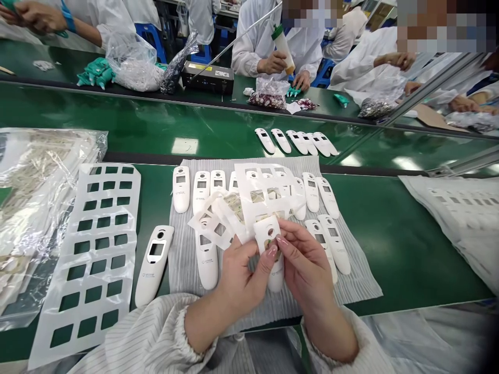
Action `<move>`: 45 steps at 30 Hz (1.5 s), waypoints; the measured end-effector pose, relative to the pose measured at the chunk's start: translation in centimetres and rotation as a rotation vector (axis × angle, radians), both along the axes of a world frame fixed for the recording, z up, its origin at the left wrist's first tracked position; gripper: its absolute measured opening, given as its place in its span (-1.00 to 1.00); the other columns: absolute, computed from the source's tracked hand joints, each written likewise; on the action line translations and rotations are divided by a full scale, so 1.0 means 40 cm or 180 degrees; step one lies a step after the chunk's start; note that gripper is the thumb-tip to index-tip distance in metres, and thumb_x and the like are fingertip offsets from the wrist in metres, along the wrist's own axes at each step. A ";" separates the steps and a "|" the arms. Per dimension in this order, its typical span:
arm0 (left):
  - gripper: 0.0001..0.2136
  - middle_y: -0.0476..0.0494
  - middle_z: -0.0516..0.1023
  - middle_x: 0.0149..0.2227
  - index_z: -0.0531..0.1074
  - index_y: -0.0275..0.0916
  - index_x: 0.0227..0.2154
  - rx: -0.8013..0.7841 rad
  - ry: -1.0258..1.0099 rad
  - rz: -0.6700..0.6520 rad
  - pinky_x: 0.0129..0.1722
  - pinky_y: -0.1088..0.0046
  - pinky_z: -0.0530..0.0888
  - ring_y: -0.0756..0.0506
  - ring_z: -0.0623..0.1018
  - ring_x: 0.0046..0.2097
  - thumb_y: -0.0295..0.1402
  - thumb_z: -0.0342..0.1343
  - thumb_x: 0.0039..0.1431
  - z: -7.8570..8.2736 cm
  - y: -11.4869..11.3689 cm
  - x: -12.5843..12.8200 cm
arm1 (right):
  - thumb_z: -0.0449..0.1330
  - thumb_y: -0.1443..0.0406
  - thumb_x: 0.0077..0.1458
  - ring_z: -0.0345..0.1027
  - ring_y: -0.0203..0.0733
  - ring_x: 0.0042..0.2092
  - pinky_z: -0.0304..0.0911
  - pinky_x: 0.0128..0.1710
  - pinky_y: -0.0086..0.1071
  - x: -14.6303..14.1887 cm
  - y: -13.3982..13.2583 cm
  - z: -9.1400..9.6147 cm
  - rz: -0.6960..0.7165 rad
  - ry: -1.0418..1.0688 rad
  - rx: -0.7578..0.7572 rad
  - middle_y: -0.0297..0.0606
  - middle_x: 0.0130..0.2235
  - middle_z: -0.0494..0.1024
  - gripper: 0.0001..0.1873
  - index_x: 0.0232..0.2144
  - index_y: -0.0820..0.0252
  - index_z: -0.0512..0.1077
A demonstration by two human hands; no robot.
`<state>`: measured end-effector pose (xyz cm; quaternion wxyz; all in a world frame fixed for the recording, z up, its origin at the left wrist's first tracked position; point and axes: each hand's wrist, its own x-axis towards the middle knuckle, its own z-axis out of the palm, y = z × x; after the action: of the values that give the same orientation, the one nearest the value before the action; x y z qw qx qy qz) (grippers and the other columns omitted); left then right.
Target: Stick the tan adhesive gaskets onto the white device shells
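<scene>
Head view: left hand (240,278), right hand (307,270) pinch sticker sheet (267,231); bag (96,144) holds sheets (37,174).

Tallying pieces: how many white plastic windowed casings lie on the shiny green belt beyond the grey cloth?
6 white plastic casings in one slanted row on the shiny green belt: leftmost, second, third, fourth, fifth, rightmost. The right four overlap, so another may be hidden.

View: one head-worn camera, facing forward and down.
Near field: the person's own left hand (241,272) and right hand (307,270), close beneath the lens.
Far field: green conveyor belt (156,124), with co-workers (249,31) seated beyond it.
</scene>
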<state>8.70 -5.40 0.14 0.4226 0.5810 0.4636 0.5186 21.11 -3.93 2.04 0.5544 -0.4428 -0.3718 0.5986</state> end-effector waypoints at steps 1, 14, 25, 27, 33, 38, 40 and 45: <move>-0.81 -0.08 0.59 -0.38 0.53 -0.22 -0.40 -0.0035 -0.0004 0.0042 -0.15 0.37 0.42 -0.10 0.54 -0.23 -0.31 0.07 0.25 -0.001 0.004 -0.003 | 0.41 0.19 -0.11 0.44 -0.31 -0.42 0.40 -0.38 -0.44 0.012 0.017 0.007 0.0060 -0.0069 -0.0052 -0.36 -0.45 0.57 -0.70 -0.24 0.04 0.57; -0.63 -0.27 0.46 0.13 0.40 -0.19 0.08 -0.0512 -0.0263 0.0804 0.18 0.08 0.36 -0.25 0.42 0.18 -0.22 0.08 0.24 -0.068 0.057 -0.006 | 0.16 0.20 0.23 0.42 -0.16 -0.10 0.41 -0.14 -0.18 0.025 0.644 0.017 -0.0382 -0.0581 -0.0296 -0.16 -0.02 0.45 -0.66 0.00 0.24 0.36; -0.60 -0.29 0.35 0.21 0.36 -0.16 0.12 -0.0735 -0.0293 0.0806 0.24 0.03 0.28 -0.29 0.31 0.26 -0.19 0.05 0.26 -0.091 0.051 0.003 | 0.16 0.20 0.23 0.42 -0.16 -0.09 0.41 -0.12 -0.17 -0.100 0.708 -0.016 0.0208 -0.1424 0.0241 -0.17 -0.02 0.46 -0.68 -0.02 0.24 0.37; -0.59 -0.26 0.32 0.23 0.33 -0.14 0.14 -0.0699 -0.0408 0.0767 0.27 0.07 0.24 -0.26 0.28 0.28 -0.20 0.07 0.24 -0.089 0.049 0.001 | 0.17 0.22 0.23 0.43 -0.20 -0.15 0.41 -0.15 -0.21 -0.059 0.657 -0.002 0.0425 -0.1699 0.0393 -0.20 -0.09 0.49 -0.74 -0.09 0.25 0.41; -0.55 -0.23 0.31 0.24 0.25 -0.08 0.17 -0.0624 -0.0696 0.0582 0.22 0.07 0.31 -0.26 0.33 0.25 -0.21 0.10 0.23 -0.047 0.026 -0.006 | 0.30 0.24 0.06 0.47 -0.12 -0.17 0.36 -0.06 -0.14 0.062 0.344 0.088 0.0889 -0.2246 0.1329 -0.24 -0.25 0.60 -0.86 -0.30 0.15 0.54; -0.52 -0.19 0.28 0.26 0.19 -0.02 0.21 -0.0265 -0.0298 -0.0026 0.23 0.04 0.31 -0.26 0.34 0.25 -0.31 0.08 0.25 0.011 -0.022 -0.035 | 0.33 0.31 0.02 0.03 0.12 0.31 0.00 0.26 0.13 0.101 0.083 0.088 0.0562 -0.3331 0.2623 -0.21 0.17 0.42 -0.58 -0.03 0.02 0.48; -0.46 -0.18 0.23 0.30 0.13 0.01 0.26 -0.0209 -0.0027 -0.0276 0.25 0.02 0.27 -0.27 0.28 0.28 -0.34 0.08 0.24 0.036 -0.045 -0.052 | 0.31 0.34 0.04 -0.07 0.11 0.35 -0.09 0.30 0.15 0.106 0.023 0.076 0.0407 -0.3735 0.3069 -0.18 0.23 0.34 -0.50 0.07 0.05 0.40; -0.32 -0.20 0.21 0.30 0.04 -0.01 0.31 -0.0250 0.0346 -0.0612 0.18 0.06 0.39 -0.34 0.25 0.30 -0.37 0.17 0.16 0.101 -0.094 -0.087 | 0.29 0.41 0.05 0.29 0.02 0.18 0.06 0.27 0.10 0.100 -0.040 0.057 0.0421 -0.3336 0.3160 -0.18 0.11 0.47 -0.52 0.04 0.05 0.40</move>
<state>5.20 -9.16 4.19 0.4671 0.6330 0.4480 0.4248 25.13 -5.52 4.33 0.4017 -0.3442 -0.8426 0.1007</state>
